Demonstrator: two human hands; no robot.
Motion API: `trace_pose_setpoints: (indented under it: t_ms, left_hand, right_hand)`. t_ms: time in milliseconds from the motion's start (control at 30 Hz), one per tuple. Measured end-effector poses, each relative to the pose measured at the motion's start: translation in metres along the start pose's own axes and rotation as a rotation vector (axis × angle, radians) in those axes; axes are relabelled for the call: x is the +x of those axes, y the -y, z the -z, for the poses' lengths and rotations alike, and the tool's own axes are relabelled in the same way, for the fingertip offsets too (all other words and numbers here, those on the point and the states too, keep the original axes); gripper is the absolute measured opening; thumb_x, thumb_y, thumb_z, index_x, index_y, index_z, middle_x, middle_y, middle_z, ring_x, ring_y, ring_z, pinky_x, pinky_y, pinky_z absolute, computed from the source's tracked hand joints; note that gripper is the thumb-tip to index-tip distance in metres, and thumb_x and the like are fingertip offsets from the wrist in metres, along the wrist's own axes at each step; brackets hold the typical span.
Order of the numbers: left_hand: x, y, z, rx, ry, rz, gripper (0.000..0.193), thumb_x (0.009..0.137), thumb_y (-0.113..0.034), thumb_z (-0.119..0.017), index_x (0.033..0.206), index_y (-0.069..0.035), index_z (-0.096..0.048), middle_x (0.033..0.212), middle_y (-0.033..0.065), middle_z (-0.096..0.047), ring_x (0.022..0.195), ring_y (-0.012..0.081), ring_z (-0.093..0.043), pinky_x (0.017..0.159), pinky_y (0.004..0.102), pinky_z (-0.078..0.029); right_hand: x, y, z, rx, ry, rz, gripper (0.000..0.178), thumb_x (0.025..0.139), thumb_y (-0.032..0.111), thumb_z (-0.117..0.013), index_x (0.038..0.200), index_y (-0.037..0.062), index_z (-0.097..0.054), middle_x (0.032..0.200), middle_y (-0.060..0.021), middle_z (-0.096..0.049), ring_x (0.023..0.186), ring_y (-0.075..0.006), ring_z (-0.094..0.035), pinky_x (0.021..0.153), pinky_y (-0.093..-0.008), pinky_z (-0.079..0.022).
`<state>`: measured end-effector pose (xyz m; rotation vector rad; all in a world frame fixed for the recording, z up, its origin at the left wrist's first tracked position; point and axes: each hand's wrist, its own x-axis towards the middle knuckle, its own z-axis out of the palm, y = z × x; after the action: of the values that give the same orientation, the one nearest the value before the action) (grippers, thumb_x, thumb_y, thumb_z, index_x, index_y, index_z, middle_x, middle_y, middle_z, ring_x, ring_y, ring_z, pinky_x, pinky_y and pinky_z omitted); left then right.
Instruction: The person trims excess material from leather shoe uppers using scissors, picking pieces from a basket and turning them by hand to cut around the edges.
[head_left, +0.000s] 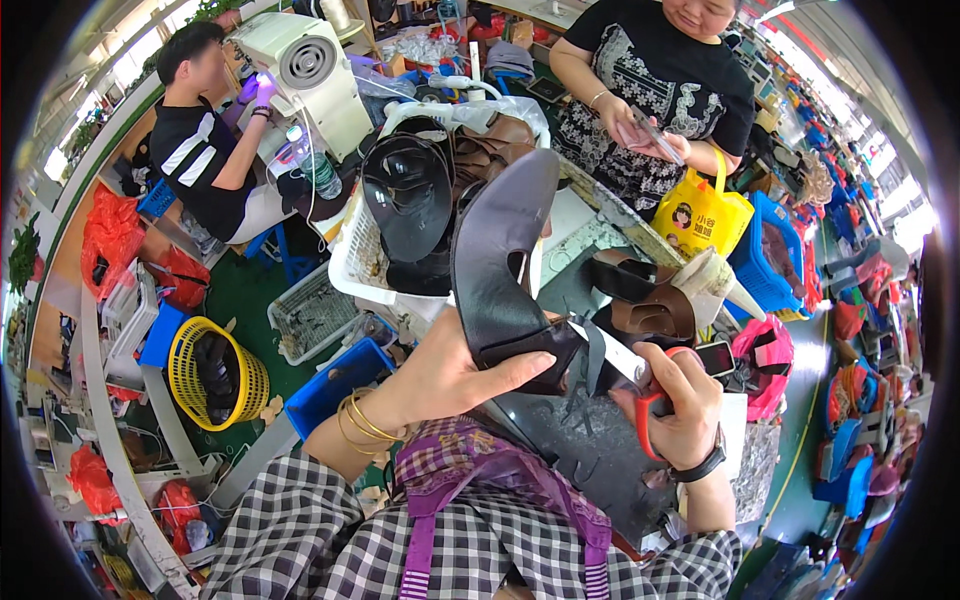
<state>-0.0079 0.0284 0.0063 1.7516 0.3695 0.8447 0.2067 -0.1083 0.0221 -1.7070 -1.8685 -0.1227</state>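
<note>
White basket (352,262) of black soles (408,195) behind held shoe upper (495,260), possibly touching.

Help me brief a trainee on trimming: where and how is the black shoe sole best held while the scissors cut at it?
Probably at its lower end, as the left hand does now: thumb across the black shoe sole, coming from the left. The sole stands upright, and the red-handled scissors in the right hand work from the right, so that side stays free.

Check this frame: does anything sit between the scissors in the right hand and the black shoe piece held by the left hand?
Nothing visible does. The left hand grips the black shoe piece from below, and the right hand holds the red-handled scissors with blades already reaching the piece's lower edge. The white basket lies behind, clear of them.
</note>
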Motion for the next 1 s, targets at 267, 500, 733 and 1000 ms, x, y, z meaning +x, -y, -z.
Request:
trace_pose_setpoints:
  t_ms: [267, 500, 733, 1000]
  left_hand:
    - [0.009, -0.005, 0.023, 0.053, 0.25, 0.048, 0.035, 0.081, -0.029, -0.071, 0.1, 0.0, -0.065, 0.081, 0.0103, -0.066, 0.074, 0.0157, -0.063, 0.068, 0.0295, -0.049]
    - [0.013, -0.005, 0.026, 0.056, 0.375, 0.056, 0.039, 0.08, -0.036, -0.071, 0.078, 0.001, -0.059, 0.064, 0.0081, -0.056, 0.058, 0.0154, -0.051, 0.056, 0.0315, -0.043]
    - [0.025, -0.012, 0.034, 0.194, 0.614, 0.189, 0.046, 0.08, -0.041, -0.07, 0.076, 0.002, -0.056, 0.062, 0.0104, -0.052, 0.056, 0.0158, -0.048, 0.054, 0.033, -0.041]
    - [0.021, -0.006, 0.022, -0.051, 0.395, 0.314, 0.026, 0.072, -0.011, -0.08, 0.09, 0.002, -0.067, 0.081, 0.0021, -0.068, 0.071, 0.005, -0.056, 0.065, 0.0231, -0.047]
  right_hand:
    - [-0.005, -0.01, 0.013, -0.041, 0.079, 0.117, 0.049, 0.058, 0.012, -0.081, 0.104, 0.008, -0.063, 0.065, -0.0041, -0.051, 0.057, -0.0216, -0.055, 0.049, -0.0322, -0.044]
    - [-0.006, -0.01, 0.021, -0.052, 0.126, 0.171, 0.05, 0.06, 0.015, -0.081, 0.106, 0.0099, -0.063, 0.066, -0.0031, -0.051, 0.055, -0.0206, -0.056, 0.049, -0.0326, -0.045]
    - [-0.006, -0.013, 0.031, -0.1, 0.17, 0.226, 0.052, 0.058, 0.021, -0.082, 0.106, 0.0104, -0.063, 0.064, -0.002, -0.048, 0.054, -0.0198, -0.053, 0.048, -0.0325, -0.042]
    - [-0.018, -0.02, 0.021, -0.126, 0.134, 0.184, 0.051, 0.061, 0.021, -0.081, 0.107, 0.0109, -0.062, 0.064, -0.0029, -0.048, 0.055, -0.0212, -0.054, 0.049, -0.0335, -0.043]
